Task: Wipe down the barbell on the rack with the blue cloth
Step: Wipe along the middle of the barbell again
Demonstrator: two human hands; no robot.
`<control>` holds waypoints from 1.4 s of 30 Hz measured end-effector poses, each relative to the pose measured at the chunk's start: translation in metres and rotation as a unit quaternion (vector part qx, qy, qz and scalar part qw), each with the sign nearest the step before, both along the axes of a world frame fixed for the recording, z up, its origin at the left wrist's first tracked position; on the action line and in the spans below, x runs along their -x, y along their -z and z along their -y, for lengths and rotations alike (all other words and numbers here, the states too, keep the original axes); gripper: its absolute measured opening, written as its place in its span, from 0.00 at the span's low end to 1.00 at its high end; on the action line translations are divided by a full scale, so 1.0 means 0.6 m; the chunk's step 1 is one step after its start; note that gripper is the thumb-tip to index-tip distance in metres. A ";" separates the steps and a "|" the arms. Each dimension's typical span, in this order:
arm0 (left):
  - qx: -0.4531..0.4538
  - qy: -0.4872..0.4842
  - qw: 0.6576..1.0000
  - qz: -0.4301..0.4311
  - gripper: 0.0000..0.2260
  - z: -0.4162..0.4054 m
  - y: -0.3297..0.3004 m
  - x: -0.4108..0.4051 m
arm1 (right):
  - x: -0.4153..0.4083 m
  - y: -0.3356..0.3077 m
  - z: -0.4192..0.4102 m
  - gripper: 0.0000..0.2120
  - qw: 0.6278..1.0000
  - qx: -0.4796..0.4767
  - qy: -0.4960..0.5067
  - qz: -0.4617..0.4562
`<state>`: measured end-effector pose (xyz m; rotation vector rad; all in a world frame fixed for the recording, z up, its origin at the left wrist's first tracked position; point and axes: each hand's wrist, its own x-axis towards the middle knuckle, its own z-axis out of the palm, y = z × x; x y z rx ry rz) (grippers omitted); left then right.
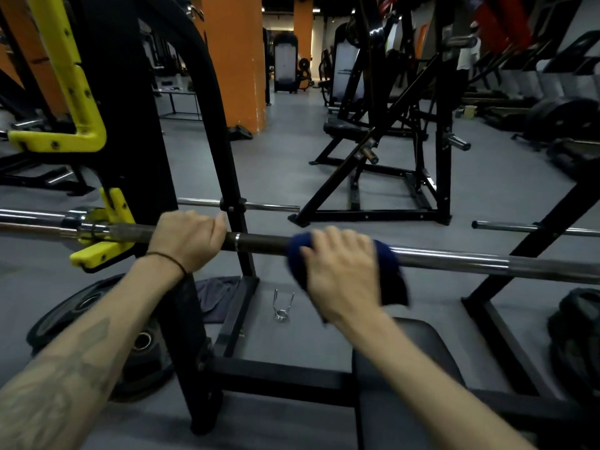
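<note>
Spring collar (floor), weight plates

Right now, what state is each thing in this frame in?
Steel barbell: resting on the rack's yellow hook.
Dark blue cloth: wrapped over the bar.
Left hand: gripping the bar bare.
Right hand: clasping the cloth.
Metal spring collar: off the bar, on the floor.

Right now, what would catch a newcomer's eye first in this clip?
The right hand presses a blue cloth round the barbell at centre frame, while the left hand grips the bar beside the yellow rack hook. On the floor below lies a spring collar.
</note>
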<state>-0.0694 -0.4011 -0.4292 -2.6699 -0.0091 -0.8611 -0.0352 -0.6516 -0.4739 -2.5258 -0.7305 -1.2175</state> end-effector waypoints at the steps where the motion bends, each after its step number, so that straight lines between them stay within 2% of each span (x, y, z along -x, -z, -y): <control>1: -0.013 -0.022 0.998 -0.054 0.24 0.008 -0.015 -0.004 | 0.008 -0.002 -0.058 0.14 1.000 0.006 -0.013 -0.004; 3: 0.007 -0.063 0.991 -0.122 0.18 0.005 -0.025 -0.015 | 0.024 -0.006 -0.146 0.15 0.999 0.016 -0.032 -0.009; 5: 0.012 -0.075 0.985 -0.158 0.11 0.005 -0.033 -0.002 | 0.026 -0.008 -0.171 0.14 0.999 0.018 -0.046 0.002; 6: 0.002 -0.065 0.987 -0.144 0.09 0.004 -0.025 0.007 | 0.023 -0.006 -0.162 0.14 0.998 0.026 -0.055 0.011; 8: 0.044 -0.015 0.997 -0.054 0.09 -0.013 0.013 0.014 | 0.011 0.000 -0.123 0.13 0.996 0.040 -0.072 0.021; 11: 0.159 0.055 0.983 0.068 0.19 -0.006 0.042 0.027 | -0.002 0.003 -0.037 0.14 0.997 0.042 -0.059 0.007; 17: 0.229 0.060 0.969 0.069 0.22 0.013 0.098 0.073 | -0.020 0.008 0.213 0.21 0.999 0.035 0.021 -0.013; 20: 0.246 0.068 0.965 0.066 0.24 0.018 0.107 0.083 | -0.018 0.007 0.269 0.22 0.997 0.038 0.059 -0.012; 24: 0.261 0.058 0.961 0.071 0.25 0.028 0.104 0.081 | -0.015 0.001 0.194 0.20 0.996 0.007 0.082 -0.027; 31: 0.270 0.051 0.959 0.067 0.26 0.028 0.102 0.081 | 0.027 -0.031 -0.128 0.18 0.997 0.024 0.000 -0.068; 34: 0.324 0.054 0.942 0.063 0.27 0.020 0.096 0.085 | 0.044 -0.036 -0.220 0.19 0.992 0.076 -0.031 -0.098; 37: 0.294 0.065 0.952 0.049 0.27 0.004 0.087 0.096 | 0.026 -0.030 -0.203 0.17 0.990 0.101 -0.074 -0.064; 42: 0.264 0.064 0.961 0.056 0.25 -0.010 0.081 0.103 | -0.013 -0.009 -0.034 0.19 0.990 0.133 -0.054 0.014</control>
